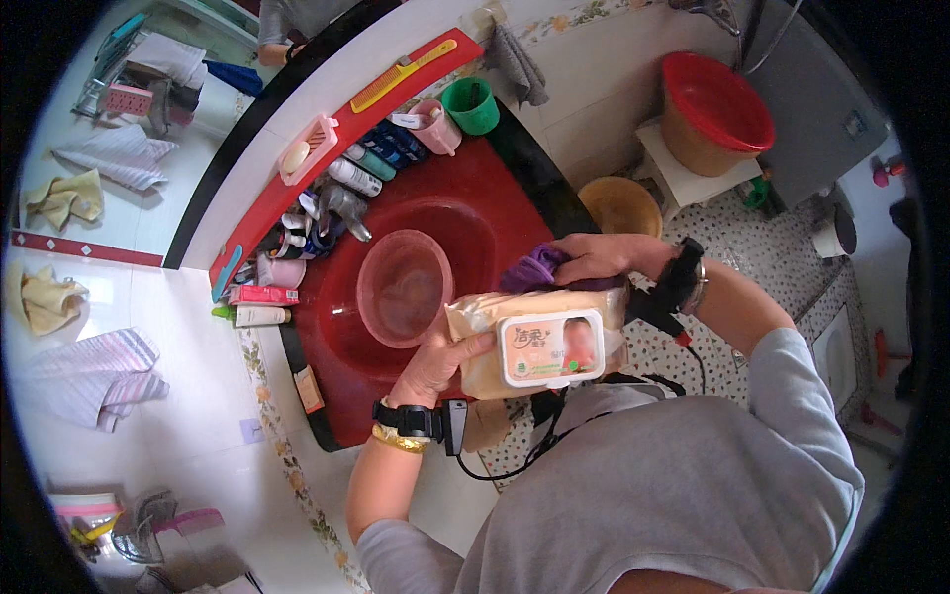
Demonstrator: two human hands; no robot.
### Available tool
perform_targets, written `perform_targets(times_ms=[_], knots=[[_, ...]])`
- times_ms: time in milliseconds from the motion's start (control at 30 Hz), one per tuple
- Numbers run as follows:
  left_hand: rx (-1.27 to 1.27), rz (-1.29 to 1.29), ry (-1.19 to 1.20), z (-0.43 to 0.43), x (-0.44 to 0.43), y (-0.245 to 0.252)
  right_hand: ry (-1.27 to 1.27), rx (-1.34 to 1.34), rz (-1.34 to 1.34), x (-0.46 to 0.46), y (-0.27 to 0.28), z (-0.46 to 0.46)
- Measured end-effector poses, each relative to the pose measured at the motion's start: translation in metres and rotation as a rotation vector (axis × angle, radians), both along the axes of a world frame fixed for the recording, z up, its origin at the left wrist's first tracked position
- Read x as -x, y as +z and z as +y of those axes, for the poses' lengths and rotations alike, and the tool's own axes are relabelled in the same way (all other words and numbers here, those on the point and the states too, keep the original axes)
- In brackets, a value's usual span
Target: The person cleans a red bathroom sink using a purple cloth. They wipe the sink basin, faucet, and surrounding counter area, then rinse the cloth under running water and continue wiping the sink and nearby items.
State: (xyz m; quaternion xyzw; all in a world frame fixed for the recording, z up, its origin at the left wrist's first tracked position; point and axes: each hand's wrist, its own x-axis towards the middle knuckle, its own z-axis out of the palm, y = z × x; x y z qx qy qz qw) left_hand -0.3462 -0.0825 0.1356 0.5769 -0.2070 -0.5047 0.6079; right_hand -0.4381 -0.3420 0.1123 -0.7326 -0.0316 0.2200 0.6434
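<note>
My left hand point(438, 364) grips one end of an orange soft pack of wet wipes point(482, 371), its white-rimmed flip lid shut and facing up. My right hand point(594, 258) is closed on a bunched purple cloth point(536, 269), which lies against the pack's far side edge. Beyond the pack, a pink plastic basin point(404, 288) stands in the red sink point(475, 215); it seems to hold some water. The metal faucet point(345, 211) is behind the basin.
Bottles point(355, 177), a pink cup point(436, 128) and a green cup point(470, 105) line the sink's back. A red shelf point(464, 46) holds a yellow comb point(401, 76) and a soap dish point(308, 152). Right of the sink are a yellowish basin point(622, 204) and a stool point(660, 167) bearing a red basin point(716, 100).
</note>
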Motion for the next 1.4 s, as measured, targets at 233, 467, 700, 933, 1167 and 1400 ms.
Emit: perform_targets(times_ms=[233, 467, 700, 933, 1167, 1400], knots=[[-0.163, 0.132, 0.165, 0.006, -0.006, 0.008, -0.220, -0.599, 0.064, 0.045, -0.032, -0.017], [-0.004, 0.342, 0.236, 0.009, -0.014, 0.005, -0.360, -0.743, 0.171, 0.064, -0.029, -0.006], [0.290, 0.300, 0.187, 0.005, 0.022, 0.007, -0.476, -0.852, 0.058, 0.060, -0.030, 0.003], [0.189, 0.340, 0.375, -0.003, 0.028, 0.003, -0.638, -0.672, 0.021, 0.045, -0.028, 0.014], [0.198, 0.327, 0.536, -0.004, 0.026, 0.011, -0.819, -0.042, -0.670, 0.049, 0.010, 0.027], [0.311, 0.209, 0.607, -0.005, 0.023, 0.015, -0.354, 0.475, -1.153, 0.046, 0.028, 0.085]])
